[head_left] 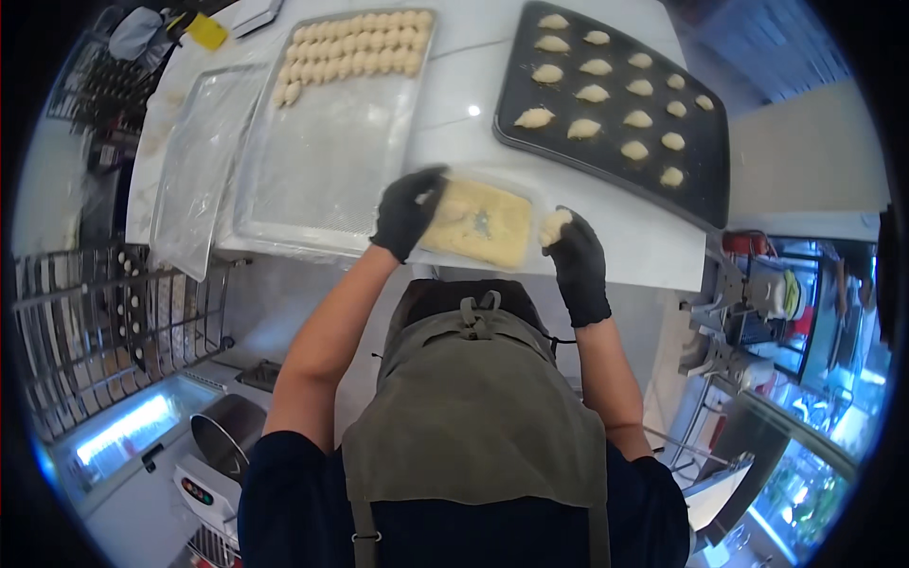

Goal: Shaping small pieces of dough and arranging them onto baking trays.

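Both my hands wear black gloves and hover at the table's near edge. My right hand (579, 270) pinches a pale piece of dough (553, 227) between thumb and fingers, just right of a shallow rectangular tub (536, 210). A soft yellow mass (502, 232) fills the tub, with a bare patch showing near its middle. At the tub's left side, my left hand (407, 213) is curled, its fingers partly smeared by motion. A small pale bit shows among those fingers, too unclear to name.
A metal tray (322, 161) at left carries rows of pale dough balls (360, 47) at its far end. Beside it lies a clear plastic sheet or lid (204, 161). The black baking tray (606, 147) at right bears several shaped dough pieces, spaced apart. A rack (114, 322) stands left.
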{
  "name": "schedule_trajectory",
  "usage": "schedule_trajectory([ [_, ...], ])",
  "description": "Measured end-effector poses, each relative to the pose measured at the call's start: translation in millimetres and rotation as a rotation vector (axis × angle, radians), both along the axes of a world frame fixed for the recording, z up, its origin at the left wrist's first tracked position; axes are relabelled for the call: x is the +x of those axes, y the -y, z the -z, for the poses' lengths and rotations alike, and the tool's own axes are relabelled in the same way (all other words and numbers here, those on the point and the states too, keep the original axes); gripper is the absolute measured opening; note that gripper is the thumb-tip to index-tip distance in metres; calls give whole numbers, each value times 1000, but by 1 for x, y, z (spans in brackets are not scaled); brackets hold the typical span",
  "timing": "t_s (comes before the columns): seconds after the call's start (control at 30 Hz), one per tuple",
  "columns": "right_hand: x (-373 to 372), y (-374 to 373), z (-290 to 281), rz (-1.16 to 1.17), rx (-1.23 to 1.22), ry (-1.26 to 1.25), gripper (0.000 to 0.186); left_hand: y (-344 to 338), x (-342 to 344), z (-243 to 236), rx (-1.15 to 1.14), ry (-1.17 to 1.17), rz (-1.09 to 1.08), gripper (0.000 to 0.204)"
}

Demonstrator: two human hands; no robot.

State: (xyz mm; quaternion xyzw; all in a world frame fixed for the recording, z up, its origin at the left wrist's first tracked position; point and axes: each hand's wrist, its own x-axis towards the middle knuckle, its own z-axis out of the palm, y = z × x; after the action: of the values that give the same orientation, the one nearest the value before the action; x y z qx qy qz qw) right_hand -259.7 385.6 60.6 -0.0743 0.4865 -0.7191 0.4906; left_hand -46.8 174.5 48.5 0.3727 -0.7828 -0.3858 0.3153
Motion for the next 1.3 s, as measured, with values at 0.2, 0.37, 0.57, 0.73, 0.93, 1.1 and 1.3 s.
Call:
schedule_trajectory([
  [0.2,9,12,-7,-66,-42,29,40,-6,-9,-3,-363,599,302,48],
  [0.37,10,6,-5,-115,-61,11,42,-18,-35,75,-402,714,290,30],
  [0.57,19,12,-23,-95,35,-67,38,-33,-33,27,-368,500,392,29],
  [0.73,13,17,-11,-123,22,-75,39,-22,-38,56,-393,581,215,17],
  [0.93,15,17,-10,-117,53,-109,40,-21,-45,67,-443,678,404,11],
  [1.1,-4,17,25,-208,-70,-18,42,0,-28,99,-108,221,475,27],
  [1.3,24,42,-21,-81,-33,-182,41,-11,-18,7,1215,-508,287,49],
])
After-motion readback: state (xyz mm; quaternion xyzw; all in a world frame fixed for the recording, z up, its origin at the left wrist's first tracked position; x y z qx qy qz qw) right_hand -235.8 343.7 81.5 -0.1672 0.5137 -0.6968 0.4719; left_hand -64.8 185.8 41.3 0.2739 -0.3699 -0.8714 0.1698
